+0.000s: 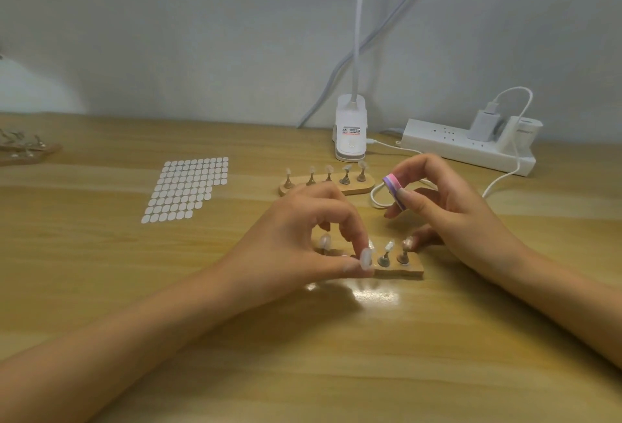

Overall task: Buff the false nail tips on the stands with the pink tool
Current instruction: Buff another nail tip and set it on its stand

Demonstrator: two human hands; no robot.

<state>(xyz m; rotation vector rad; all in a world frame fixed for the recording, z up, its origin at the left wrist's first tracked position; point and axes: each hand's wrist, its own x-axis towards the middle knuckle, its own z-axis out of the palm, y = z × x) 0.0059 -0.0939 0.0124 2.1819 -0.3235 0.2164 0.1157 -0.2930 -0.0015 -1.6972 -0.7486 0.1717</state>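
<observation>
A wooden stand (409, 268) lies near me on the table, with false nail tips (388, 247) on small pegs. My left hand (303, 237) reaches over its left part and pinches one peg with its nail tip (366, 259) between thumb and forefinger. My right hand (447, 200) hovers above the stand's right end and pinches the pink and purple buffing tool (393, 187) between thumb and fingers, clear of the tips. A second wooden stand (356, 187) with several tips sits farther back.
A sheet of white oval stickers (188, 187) lies to the left. A white clip lamp (350, 129) stands at the back, a power strip (468, 146) with chargers and a white cable (505, 177) to the right. Another nail stand (23, 150) sits at the far left edge.
</observation>
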